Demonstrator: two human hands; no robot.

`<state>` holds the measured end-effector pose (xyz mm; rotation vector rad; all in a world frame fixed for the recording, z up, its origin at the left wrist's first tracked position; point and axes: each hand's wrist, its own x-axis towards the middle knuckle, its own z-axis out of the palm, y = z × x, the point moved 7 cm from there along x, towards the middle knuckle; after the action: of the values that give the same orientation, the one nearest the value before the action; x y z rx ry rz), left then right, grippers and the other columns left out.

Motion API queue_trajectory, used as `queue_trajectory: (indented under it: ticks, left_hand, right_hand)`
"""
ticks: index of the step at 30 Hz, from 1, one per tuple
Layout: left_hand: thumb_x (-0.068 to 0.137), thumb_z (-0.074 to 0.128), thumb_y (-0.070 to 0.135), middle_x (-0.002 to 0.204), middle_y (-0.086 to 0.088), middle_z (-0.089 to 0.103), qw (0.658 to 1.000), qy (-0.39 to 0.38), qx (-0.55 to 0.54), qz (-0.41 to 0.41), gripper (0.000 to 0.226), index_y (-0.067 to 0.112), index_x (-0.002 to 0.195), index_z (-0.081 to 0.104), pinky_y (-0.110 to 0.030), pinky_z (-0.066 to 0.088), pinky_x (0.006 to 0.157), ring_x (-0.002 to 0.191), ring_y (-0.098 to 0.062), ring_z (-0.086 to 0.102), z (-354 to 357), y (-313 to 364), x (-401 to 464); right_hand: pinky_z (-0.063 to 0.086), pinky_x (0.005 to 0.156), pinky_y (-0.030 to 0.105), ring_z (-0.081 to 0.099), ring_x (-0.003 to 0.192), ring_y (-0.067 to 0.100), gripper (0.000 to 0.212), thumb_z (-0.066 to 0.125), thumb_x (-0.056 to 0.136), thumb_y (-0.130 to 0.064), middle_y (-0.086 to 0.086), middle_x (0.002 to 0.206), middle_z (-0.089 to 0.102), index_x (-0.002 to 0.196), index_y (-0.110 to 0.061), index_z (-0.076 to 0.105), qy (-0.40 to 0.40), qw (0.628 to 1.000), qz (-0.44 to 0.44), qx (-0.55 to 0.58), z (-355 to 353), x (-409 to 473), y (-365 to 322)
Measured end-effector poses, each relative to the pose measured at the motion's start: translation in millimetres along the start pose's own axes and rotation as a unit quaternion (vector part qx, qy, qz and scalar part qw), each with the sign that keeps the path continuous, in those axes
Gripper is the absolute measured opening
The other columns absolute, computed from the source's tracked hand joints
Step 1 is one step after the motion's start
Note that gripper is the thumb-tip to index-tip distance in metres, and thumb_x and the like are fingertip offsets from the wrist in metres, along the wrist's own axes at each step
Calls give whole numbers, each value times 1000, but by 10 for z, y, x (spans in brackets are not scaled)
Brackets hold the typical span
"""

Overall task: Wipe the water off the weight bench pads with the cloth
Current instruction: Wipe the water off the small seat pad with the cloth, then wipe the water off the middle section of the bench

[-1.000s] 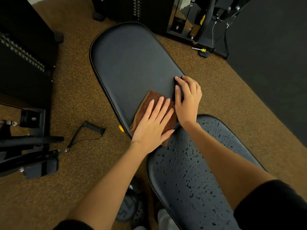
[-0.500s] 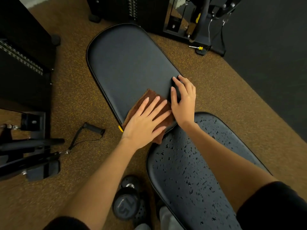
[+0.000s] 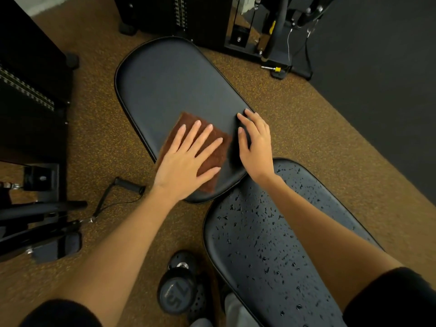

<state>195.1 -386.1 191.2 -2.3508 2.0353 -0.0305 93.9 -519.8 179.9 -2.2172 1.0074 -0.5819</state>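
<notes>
A folded brown cloth (image 3: 213, 147) lies on the near end of the far black bench pad (image 3: 169, 86), which looks dry. My left hand (image 3: 186, 159) presses flat on the cloth with fingers spread and straight. My right hand (image 3: 256, 142) rests on the same pad's right edge beside the cloth, fingers loosely bent over the rim. The near bench pad (image 3: 271, 244) is covered in water droplets; my right forearm crosses above it.
A dumbbell marked 15 (image 3: 179, 296) lies on the speckled brown floor (image 3: 106, 128) by the near pad. A cable handle (image 3: 128, 185) and black machine frame (image 3: 35, 220) sit at the left. Weight-stack machines (image 3: 179, 15) stand behind the far pad. A dark mat (image 3: 389, 90) lies at the right.
My left hand has slid the cloth leftward along the far pad's near end, toward its left edge. My right hand has stayed on the pad's right edge.
</notes>
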Motion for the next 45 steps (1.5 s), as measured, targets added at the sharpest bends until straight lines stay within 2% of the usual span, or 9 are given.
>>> queue_trajectory:
  ticks: [4, 9, 11, 15, 20, 25, 32, 38, 45]
  left_hand:
    - [99, 20, 56, 163, -11, 5, 997, -3, -14, -74, 68, 20, 156, 7, -53, 5, 120, 149, -36, 1, 61, 313, 78]
    - [100, 17, 50, 162, -8, 16, 999, -9, -32, -21, 64, 16, 154, 12, -50, 5, 121, 150, -31, 8, 129, 628, 197]
    - [102, 18, 40, 160, -5, 25, 988, 20, -147, -32, 57, 15, 152, 26, -46, 11, 122, 149, -24, 14, 29, 578, 217]
    - [101, 37, 3, 156, -7, 32, 915, 98, -372, -124, 46, 6, 147, 37, -31, 16, 121, 147, -17, 21, -136, 213, 168]
    - [87, 52, -17, 151, -15, 39, 943, 109, -292, -119, 56, -1, 140, 44, -42, 25, 118, 145, -26, 27, -95, 44, 88]
    - [92, 49, -8, 145, -19, 46, 947, 127, -279, -94, 45, -4, 137, 47, -51, 16, 120, 143, -30, 32, -89, 85, 100]
    - [100, 23, 18, 157, -12, 29, 984, 68, -158, -49, 51, 4, 147, 35, -50, 2, 122, 149, -25, 17, 31, 250, 158]
    - [101, 24, 24, 156, -9, 32, 985, 48, -168, -8, 51, 6, 147, 38, -53, 1, 121, 149, -23, 18, 32, 496, 366]
    - [104, 14, 36, 162, -7, 14, 991, 30, -133, -8, 53, 23, 155, 18, -56, -1, 118, 150, -27, 9, 83, 762, 620]
  right_hand:
    - [29, 118, 44, 37, 140, 27, 34, 45, 102, -16, 8, 143, 52, 132, -6, 60, 8, 999, 22, 34, -39, -22, 11]
    - [36, 110, 42, 46, 126, 19, 31, 45, 102, -11, 8, 129, 59, 127, -5, 62, 45, 999, -8, 22, -138, -163, -45]
    - [37, 108, 44, 46, 124, 19, 31, 45, 102, -11, 8, 127, 56, 129, -7, 60, 64, 998, 1, 24, -128, -338, -80]
    - [39, 104, 45, 44, 121, 21, 30, 51, 101, -11, 13, 124, 53, 129, -6, 59, 107, 994, 19, 9, -61, -717, -221]
    - [22, 120, 48, 29, 144, 31, 49, 51, 101, -29, 15, 151, 40, 145, -9, 45, 38, 998, -7, -46, 273, -875, -434]
    - [4, 122, 57, 6, 152, 35, 63, 42, 99, -45, 14, 163, 21, 154, -16, 31, -2, 993, -17, -118, 490, -833, -420]
    - [18, 121, 55, 28, 147, 32, 32, 47, 100, -16, 12, 148, 48, 127, -6, 61, 44, 999, -25, -3, 364, -798, -291]
    - [32, 115, 53, 35, 138, 26, 27, 46, 100, -11, 16, 139, 55, 117, 1, 63, 51, 998, -37, -18, 126, -760, -35]
    - [30, 114, 50, 41, 129, 30, 18, 46, 101, -7, 21, 127, 59, 104, 3, 60, 72, 991, -4, -117, -279, -871, 408]
